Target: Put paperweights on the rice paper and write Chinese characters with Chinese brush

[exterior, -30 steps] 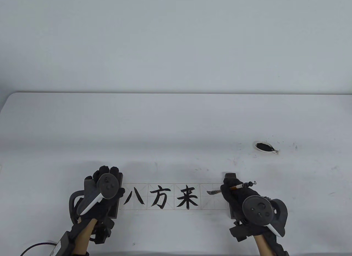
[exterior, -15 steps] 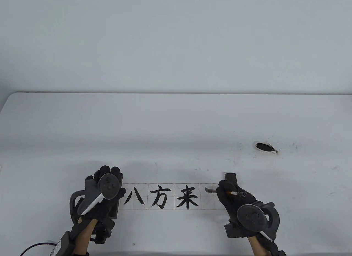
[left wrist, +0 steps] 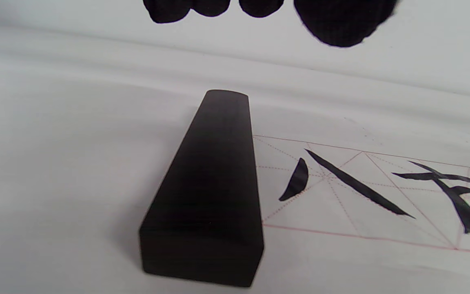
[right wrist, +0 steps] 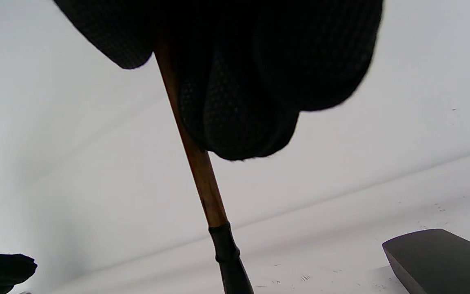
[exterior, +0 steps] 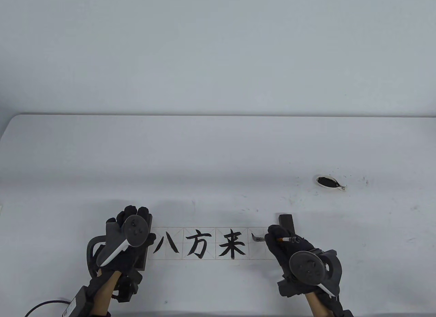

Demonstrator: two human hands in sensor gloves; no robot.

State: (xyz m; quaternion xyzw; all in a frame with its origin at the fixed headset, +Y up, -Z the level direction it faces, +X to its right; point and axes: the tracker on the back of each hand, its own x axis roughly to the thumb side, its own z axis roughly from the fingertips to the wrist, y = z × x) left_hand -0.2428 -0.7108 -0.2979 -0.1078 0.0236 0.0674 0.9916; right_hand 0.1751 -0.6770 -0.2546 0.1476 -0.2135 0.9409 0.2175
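A strip of rice paper [exterior: 259,252] lies near the table's front edge, with three black characters [exterior: 199,246] on it. A dark paperweight [left wrist: 210,192] holds its left end, and my left hand [exterior: 131,216] lies over it with fingers straight, the fingertips [left wrist: 341,20] past its far end. A second paperweight [exterior: 286,221] sits on the right end. My right hand [exterior: 277,240] grips the brush [exterior: 289,239]. Its dark tip [exterior: 258,239] touches the fourth cell beside a short fresh stroke. In the right wrist view the brown brush handle [right wrist: 194,159] runs down from my curled fingers.
A small ink dish [exterior: 328,182] stands to the back right, with ink specks scattered around it. A black cable [exterior: 44,305] runs off the front left edge. The table's back edge [exterior: 218,115] meets a plain wall.
My right hand has drifted left and a little toward me, carrying the brush tip left across the fourth cell. A short dark mark now shows there. The left hand has stayed put.
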